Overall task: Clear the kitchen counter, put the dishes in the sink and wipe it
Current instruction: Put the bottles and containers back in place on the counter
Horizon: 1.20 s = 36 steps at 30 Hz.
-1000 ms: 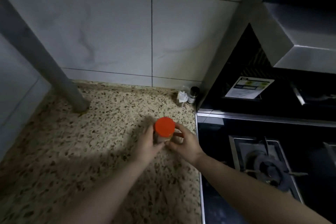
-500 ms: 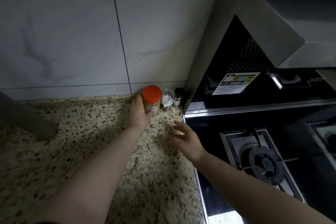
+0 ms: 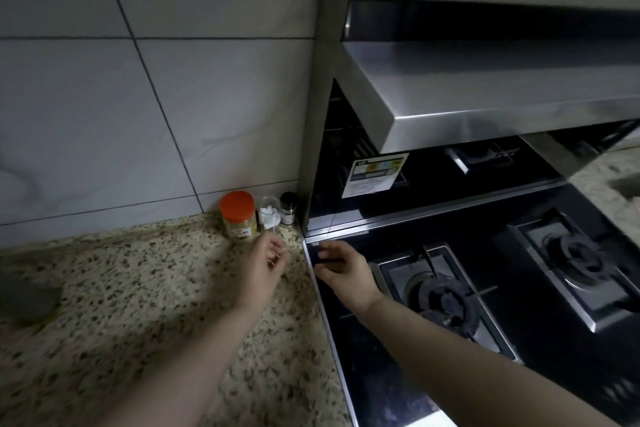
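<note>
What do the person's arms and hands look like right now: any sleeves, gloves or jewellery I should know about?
Both forearms are bare as far as the frame shows, with no sleeve edge in view. The left hand and the right hand wear no gloves, and no watch, bracelet or ring shows on either. The picture is dim and slightly blurred, so a thin ring could be missed.

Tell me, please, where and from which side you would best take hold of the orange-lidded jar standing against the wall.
Probably round the body of the orange-lidded jar, below the lid, coming from the front or left: it stands upright, the wall is behind it and the small clear jar crowds its right side.
</note>
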### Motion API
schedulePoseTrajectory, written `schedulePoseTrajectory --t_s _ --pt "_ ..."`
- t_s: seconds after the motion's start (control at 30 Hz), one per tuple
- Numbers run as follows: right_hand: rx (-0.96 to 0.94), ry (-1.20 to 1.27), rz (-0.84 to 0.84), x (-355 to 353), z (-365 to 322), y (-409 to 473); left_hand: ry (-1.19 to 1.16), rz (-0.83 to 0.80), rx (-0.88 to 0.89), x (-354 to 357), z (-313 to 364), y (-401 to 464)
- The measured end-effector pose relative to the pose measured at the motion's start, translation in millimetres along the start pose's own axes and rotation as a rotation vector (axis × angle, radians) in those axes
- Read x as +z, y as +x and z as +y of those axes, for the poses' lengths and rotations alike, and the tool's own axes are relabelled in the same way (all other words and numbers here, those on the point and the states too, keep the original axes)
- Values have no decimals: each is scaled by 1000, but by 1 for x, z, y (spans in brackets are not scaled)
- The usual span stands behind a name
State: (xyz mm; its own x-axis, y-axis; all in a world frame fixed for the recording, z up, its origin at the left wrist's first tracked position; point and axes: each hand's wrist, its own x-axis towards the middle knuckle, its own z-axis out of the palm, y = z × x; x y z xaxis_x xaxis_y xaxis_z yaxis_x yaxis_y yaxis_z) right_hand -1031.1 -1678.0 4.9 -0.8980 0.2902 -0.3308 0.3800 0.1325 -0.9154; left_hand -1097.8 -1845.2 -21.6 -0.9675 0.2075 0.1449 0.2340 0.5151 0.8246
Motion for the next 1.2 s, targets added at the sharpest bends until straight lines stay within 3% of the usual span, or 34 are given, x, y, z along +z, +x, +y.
schedulePoseTrajectory --t_s 0.23,0.4,0.8,1.2 --pt "-74 -198 220 -91 -7 -37 -144 -219 82 61 90 -4" --pt "-80 -218 381 -176 -10 -62 -255 -273 2 122 178 -20" --pt "-50 -97 631 -423 52 -186 -173 -632 162 303 381 -113" --pt "-34 21 911 -653 126 -349 -223 -867 278 493 559 -242"
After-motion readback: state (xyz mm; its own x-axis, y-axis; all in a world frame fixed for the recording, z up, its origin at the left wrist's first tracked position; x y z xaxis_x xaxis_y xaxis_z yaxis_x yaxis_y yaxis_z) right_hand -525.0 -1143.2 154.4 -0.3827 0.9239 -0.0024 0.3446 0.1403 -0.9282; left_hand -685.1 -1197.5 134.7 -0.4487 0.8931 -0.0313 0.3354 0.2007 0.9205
